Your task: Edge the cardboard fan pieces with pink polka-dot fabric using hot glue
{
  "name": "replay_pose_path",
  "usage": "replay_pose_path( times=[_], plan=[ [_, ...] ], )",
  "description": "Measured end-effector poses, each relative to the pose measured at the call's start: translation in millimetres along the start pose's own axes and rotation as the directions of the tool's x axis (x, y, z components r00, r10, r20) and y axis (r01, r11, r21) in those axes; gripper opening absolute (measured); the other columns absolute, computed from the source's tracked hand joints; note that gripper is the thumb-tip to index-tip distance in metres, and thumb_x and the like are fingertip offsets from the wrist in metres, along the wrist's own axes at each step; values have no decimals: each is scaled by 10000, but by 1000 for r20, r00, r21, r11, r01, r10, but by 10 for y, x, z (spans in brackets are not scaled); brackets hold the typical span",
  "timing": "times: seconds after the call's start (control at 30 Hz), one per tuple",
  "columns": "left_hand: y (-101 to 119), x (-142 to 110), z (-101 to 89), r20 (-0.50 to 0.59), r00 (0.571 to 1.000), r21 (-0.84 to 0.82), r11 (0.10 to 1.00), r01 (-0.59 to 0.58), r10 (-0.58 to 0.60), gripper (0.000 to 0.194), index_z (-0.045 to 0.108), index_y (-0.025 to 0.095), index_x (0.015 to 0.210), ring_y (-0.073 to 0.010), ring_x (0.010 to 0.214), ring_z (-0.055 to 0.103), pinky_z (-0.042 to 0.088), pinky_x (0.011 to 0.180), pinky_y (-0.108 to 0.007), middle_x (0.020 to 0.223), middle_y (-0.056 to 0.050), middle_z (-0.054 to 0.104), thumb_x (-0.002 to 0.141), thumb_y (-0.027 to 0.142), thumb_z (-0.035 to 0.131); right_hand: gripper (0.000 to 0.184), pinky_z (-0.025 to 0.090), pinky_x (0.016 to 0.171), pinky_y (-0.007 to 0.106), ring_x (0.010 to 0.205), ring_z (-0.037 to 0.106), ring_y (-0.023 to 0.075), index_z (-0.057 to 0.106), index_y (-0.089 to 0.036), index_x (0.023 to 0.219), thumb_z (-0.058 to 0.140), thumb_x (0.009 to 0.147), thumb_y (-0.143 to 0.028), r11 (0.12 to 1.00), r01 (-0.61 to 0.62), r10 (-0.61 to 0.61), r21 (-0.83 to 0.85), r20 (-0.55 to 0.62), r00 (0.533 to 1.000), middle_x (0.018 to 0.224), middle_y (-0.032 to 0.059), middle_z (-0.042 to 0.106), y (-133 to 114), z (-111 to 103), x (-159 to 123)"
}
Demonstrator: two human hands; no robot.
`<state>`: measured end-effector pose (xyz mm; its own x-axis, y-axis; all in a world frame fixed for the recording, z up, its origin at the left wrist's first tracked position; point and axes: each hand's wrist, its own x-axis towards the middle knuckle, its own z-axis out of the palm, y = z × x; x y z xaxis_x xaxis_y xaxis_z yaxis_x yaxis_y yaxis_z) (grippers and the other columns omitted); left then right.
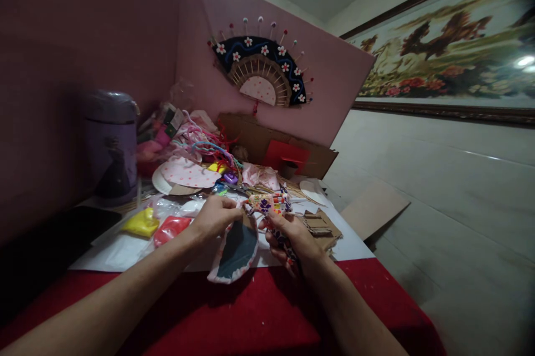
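My left hand (215, 215) is closed at the upper edge of a curved piece of card (239, 250). That piece has a dark grey face and a pink-and-white fabric border, and it hangs tilted over the table's front. My right hand (295, 233) is wrapped around the handle of a flower-patterned glue gun (267, 204). The gun's nozzle points left, close to my left fingertips and the top of the card piece. What lies right under my left fingertips is too small to make out.
Torn cardboard (321, 228) lies right of my right hand. Bags of yellow clay (142, 223) and red clay (170, 230) lie left. Behind are polka-dot fabric (190, 172) and pipe cleaners (204, 139). A purple canister (111, 150) stands far left; a decorated fan (261, 63) is on the pink panel.
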<state>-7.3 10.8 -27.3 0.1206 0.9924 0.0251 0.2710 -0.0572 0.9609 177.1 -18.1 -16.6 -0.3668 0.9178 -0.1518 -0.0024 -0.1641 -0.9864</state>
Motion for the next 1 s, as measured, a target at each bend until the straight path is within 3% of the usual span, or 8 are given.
replay_pose_path(
  times=[0.27, 0.43, 0.87, 1.0],
  plan=[
    [-16, -14, 28, -9, 1000, 9, 1000, 2, -1, 237, 663, 112, 664, -94, 444, 383, 234, 415, -212, 500, 16, 519, 606, 316, 559, 479, 264, 265, 175, 292, 358, 51, 564, -151, 801, 591, 708, -620, 993, 11, -15, -120, -32, 999, 480, -72, 431, 15, 5, 0],
    [-51, 21, 32, -12, 1000, -4, 1000, -25, 25, 204, 634, 121, 595, -103, 456, 411, 262, 437, -218, 490, 18, 521, 594, 308, 553, 472, 267, 281, 175, 296, 357, 51, 562, -154, 776, 598, 701, -618, 990, 34, -39, -137, -38, 999, 468, -74, 422, 42, -5, 17],
    [-34, 8, 18, -20, 1000, 9, 1000, 1, -1, 155, 590, 145, 539, -85, 404, 358, 225, 410, -216, 438, 48, 447, 597, 284, 553, 431, 249, 279, 174, 297, 338, 44, 574, -157, 772, 600, 727, -585, 996, 30, -32, -86, -27, 999, 482, -69, 427, 33, -6, 1],
    [-46, 21, 13, -32, 999, 6, 1000, 4, -3, 180, 576, 146, 522, -79, 395, 329, 208, 405, -218, 425, 54, 421, 605, 306, 563, 452, 250, 254, 165, 290, 338, 41, 573, -157, 806, 611, 709, -597, 996, 91, -91, 24, -14, 996, 492, -71, 426, 10, -22, -17]
  ],
)
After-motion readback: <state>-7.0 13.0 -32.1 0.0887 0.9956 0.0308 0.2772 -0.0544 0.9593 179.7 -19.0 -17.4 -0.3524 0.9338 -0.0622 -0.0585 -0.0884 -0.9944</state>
